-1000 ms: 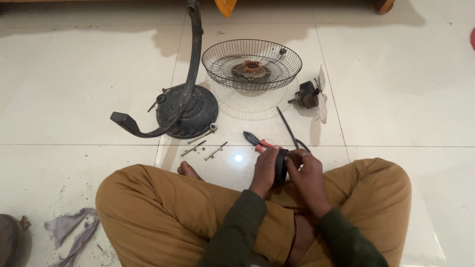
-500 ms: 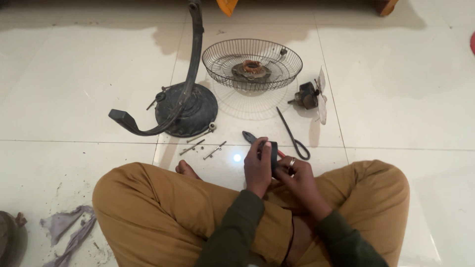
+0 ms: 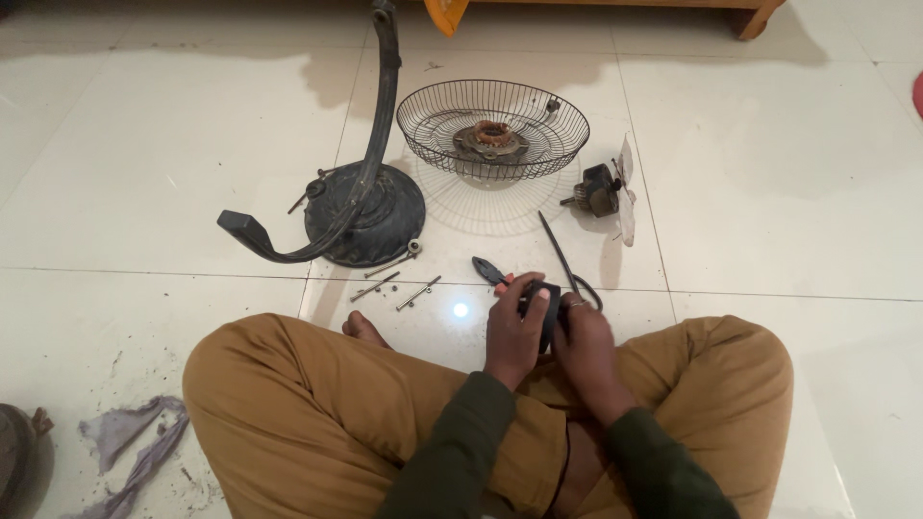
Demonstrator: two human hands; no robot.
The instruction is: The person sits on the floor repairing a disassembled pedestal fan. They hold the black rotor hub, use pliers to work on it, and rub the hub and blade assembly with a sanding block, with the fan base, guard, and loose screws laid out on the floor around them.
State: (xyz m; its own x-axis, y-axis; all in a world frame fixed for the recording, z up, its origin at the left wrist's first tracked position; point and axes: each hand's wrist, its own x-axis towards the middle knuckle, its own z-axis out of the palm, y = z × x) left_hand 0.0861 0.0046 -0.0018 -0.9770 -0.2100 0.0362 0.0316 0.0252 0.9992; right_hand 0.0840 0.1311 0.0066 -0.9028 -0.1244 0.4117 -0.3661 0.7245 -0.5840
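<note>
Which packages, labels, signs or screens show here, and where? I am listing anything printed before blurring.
None can be seen: no package, label, sign or screen.
The floor holds only bare fan parts: the wire guard, the dark stand and loose bolts.
Both hands, left hand and right hand, hold a small black part, unmarked as far as shows.

the glossy white tiled floor throws back light, with a bright spot near the hands. the dark round fan base looks like matt, dusty metal or plastic, its curved arm dull too. the wire fan guard is thin grey metal, and the hub inside it shows rusty brown. the long bolts are bare, dull metal. the small black part between both hands looks like smooth plastic. the grey rag is frayed cloth.
</note>
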